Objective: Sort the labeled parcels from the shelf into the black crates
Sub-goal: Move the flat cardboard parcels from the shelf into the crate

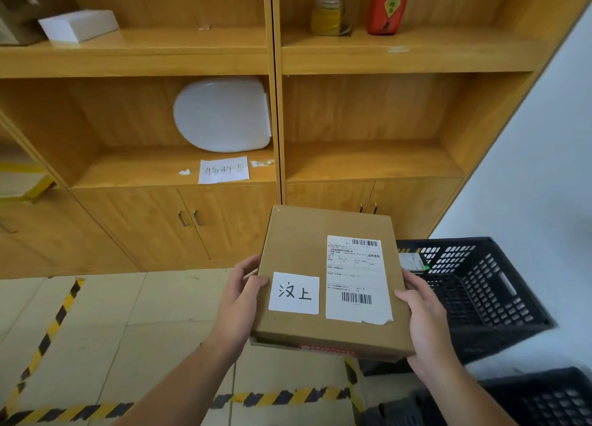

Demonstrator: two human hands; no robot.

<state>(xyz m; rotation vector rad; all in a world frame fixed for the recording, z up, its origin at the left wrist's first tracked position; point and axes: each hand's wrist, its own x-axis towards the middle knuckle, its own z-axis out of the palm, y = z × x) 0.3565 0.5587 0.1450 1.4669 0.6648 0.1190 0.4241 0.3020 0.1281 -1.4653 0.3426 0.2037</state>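
A flat brown cardboard parcel [301, 243] is held level in front of me, over the floor. It carries a white handwritten label [294, 293] and a printed shipping label [354, 279] with barcodes. My left hand [240, 300] grips its left edge, thumb on top. My right hand [423, 323] grips its right edge. A black slotted crate [480, 284] stands on the floor just right of the parcel, with another labeled parcel [413, 260] partly visible inside. A second black crate [544, 396] shows at the bottom right corner.
A wooden shelf unit [275, 60] fills the wall ahead, with cupboard doors below. On it sit a white oval lid [222, 114], a paper sign [223, 170], a white box [78, 25], a jar [330, 17] and a red bottle [387, 4]. Yellow-black tape [282, 396] marks the tiled floor.
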